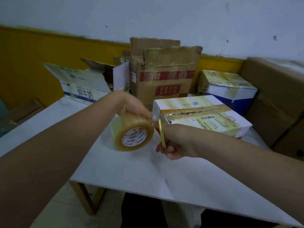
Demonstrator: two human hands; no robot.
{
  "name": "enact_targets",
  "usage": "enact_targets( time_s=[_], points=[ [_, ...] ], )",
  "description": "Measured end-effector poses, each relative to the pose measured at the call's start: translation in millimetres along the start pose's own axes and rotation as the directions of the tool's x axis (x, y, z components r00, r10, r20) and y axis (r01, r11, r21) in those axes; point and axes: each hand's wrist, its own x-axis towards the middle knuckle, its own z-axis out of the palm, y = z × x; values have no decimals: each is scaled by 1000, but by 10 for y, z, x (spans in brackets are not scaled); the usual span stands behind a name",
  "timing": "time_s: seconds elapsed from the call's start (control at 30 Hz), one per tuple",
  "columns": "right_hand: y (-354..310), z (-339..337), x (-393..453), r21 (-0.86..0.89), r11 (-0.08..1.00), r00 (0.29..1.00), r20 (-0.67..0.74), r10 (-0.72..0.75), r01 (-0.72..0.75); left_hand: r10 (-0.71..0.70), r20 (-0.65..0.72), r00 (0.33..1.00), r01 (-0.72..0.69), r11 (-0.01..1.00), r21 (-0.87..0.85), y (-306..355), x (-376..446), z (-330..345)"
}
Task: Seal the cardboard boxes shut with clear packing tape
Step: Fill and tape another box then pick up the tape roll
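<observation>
White table, tape roll, hands.

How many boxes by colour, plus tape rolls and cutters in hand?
White printed boxes: 3, the open milk box, the taped box nearest the hands, the blue-and-white box
Brown boxes: 3, the tall box, the flattened one behind it, the big box at right
Tape roll: 1, left hand
Yellow cutter: 1, right hand
Total: 8
</observation>
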Motion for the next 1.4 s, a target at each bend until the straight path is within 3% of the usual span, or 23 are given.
enact_targets(
  time_s=[0.3,0.7,0.83,0.9,1.0,1.17,1.33,1.4],
  points=[
    [-121,67,101,102,993,998,-2,59,-58,35,-45,998,-32,998,59,-53,12,11],
    [-30,213,157,-42,998,973,-228,31,-42,84,-48,995,-83,996,18,-160,-130,30],
    [150,101,60,-259,965,977,-197,-86,33,108,-60,992,-116,983,-142,-312,-269,-6],
    [308,107,65,-510,856,969,-160,-187,81,98,-73,992,-111,974,-200,-393,-331,-21],
    [518,151,173,-817,575,928,-186,-322,35,98,-137,986,-127,967,-222,-462,-340,-11],
    [469,220,140,-939,345,873,-166,-459,3,76,-254,964,-129,972,-196,-476,-351,88],
    [366,225,64,-973,231,820,-141,-555,-11,58,-328,943,-157,945,-286,-460,-401,198],
    [291,187,34,-980,200,749,-135,-649,-4,41,-372,927,-165,938,-306,-468,-395,246]
  ],
)
